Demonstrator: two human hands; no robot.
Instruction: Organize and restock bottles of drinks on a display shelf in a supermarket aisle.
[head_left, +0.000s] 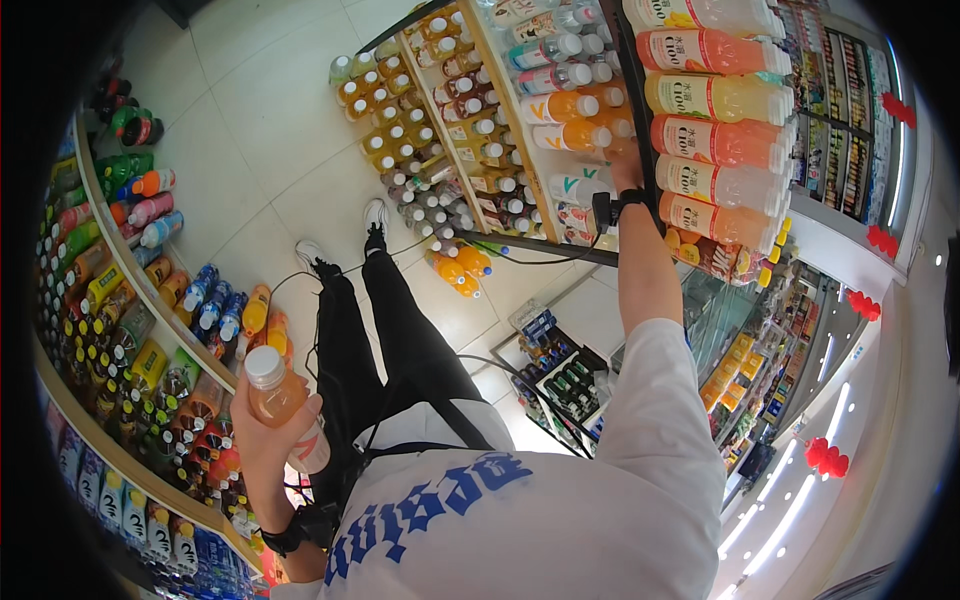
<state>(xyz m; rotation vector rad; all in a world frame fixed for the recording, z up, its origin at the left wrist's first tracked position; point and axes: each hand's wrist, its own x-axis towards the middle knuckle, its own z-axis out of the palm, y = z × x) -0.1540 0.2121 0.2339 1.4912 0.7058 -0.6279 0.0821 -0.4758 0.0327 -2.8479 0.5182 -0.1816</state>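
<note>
My left hand (274, 431) is wrapped around a plastic bottle of orange-pink drink (289, 409) with a white cap, held before my lower body at the left. My right arm reaches up and to the right into a shelf of bottled drinks. There my right hand (624, 166) is among the bottles, beside orange drink bottles (566, 136) with white caps and a clear bottle with a green mark (574, 189). Its fingertips are partly hidden, so whether it grips a bottle cannot be told. Above that shelf stands a row of large juice bottles (686, 140).
Wooden-edged shelves (161, 307) packed with drinks curve along the left. Orange bottles (459, 268) stand on the tiled floor (255, 150) by the right rack, and more bottles (217, 300) by the left one. Black cables hang near my legs. A crate of dark bottles (574, 382) stands below.
</note>
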